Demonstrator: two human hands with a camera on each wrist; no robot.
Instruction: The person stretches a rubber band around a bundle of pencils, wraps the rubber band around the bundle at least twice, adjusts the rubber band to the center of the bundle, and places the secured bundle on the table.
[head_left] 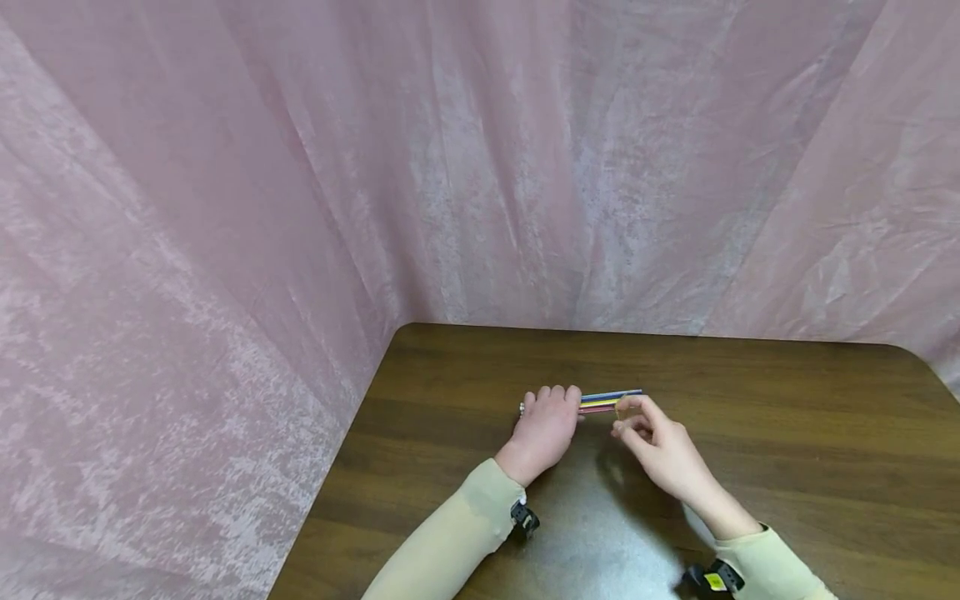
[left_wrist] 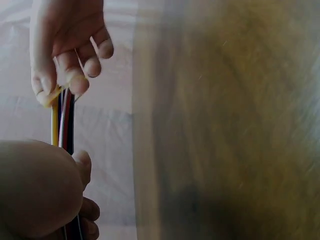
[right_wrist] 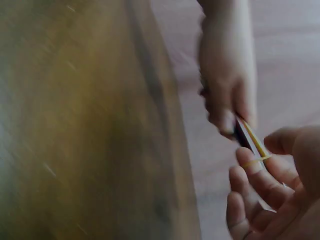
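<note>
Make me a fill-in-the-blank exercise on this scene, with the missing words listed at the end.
1. The left hand grips several slim sticks; in the head view, the uppermost stick is coloured ____.
2. The thin band held by the right hand is coloured ____.
3. The curtain beyond the table is coloured ____.
4. The tabletop's streaked brown grain looks like that of ____.

Missing words: blue; yellow; pink; wood.
</note>
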